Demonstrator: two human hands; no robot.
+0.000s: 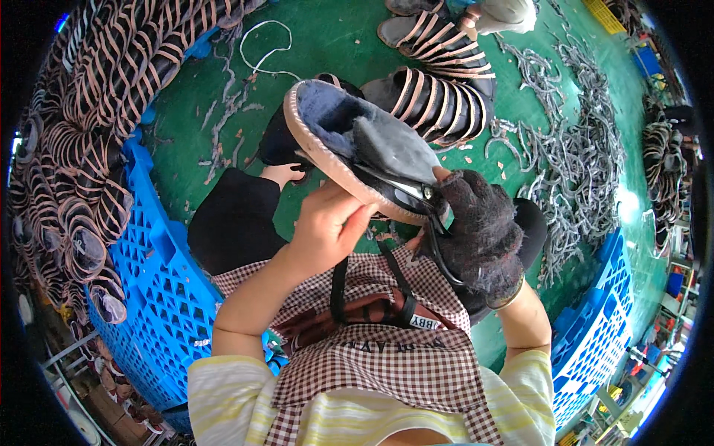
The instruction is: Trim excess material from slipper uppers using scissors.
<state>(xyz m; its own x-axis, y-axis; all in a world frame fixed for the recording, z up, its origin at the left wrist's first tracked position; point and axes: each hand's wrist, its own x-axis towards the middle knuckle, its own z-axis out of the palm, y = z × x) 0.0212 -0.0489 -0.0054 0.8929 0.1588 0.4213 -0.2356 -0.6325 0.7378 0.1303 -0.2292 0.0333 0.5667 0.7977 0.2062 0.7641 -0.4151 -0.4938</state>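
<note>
Shoe upper held up over the lap, scissors at its edge.
The bare left hand (323,227) grips the upper (357,152) by its rim; the gloved right hand (480,230) is closed on scissors (420,197). It looks light and floppy, best pinched along the stitched edge.

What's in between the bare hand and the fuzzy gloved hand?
In the head view, the fleece-lined shoe spans between the left hand and the gloved right hand, which also holds scissors against the shoe's edge.
</note>
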